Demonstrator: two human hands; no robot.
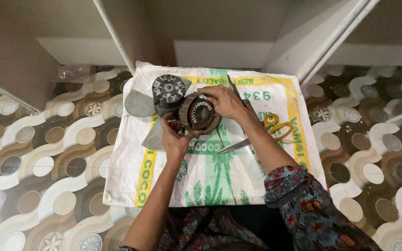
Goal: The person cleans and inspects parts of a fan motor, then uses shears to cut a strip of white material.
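A round brown motor stator [200, 113] with copper windings is held tilted above a white woven sack [219, 181] spread on the floor. My left hand [174, 138] grips its lower left rim from below. My right hand [225, 100] rests over its upper right edge, fingers curled on the rim. Just left of the stator stands a dark grey fan motor housing [168, 91] with grey fan blades [139, 104] fanning out beneath it.
Yellow-handled scissors [275, 126] and a metal blade [234, 146] lie on the sack to the right of my forearm. A thin tool [233, 85] pokes out behind my right hand. Patterned brown-and-white floor surrounds the sack; white walls and a frame stand behind.
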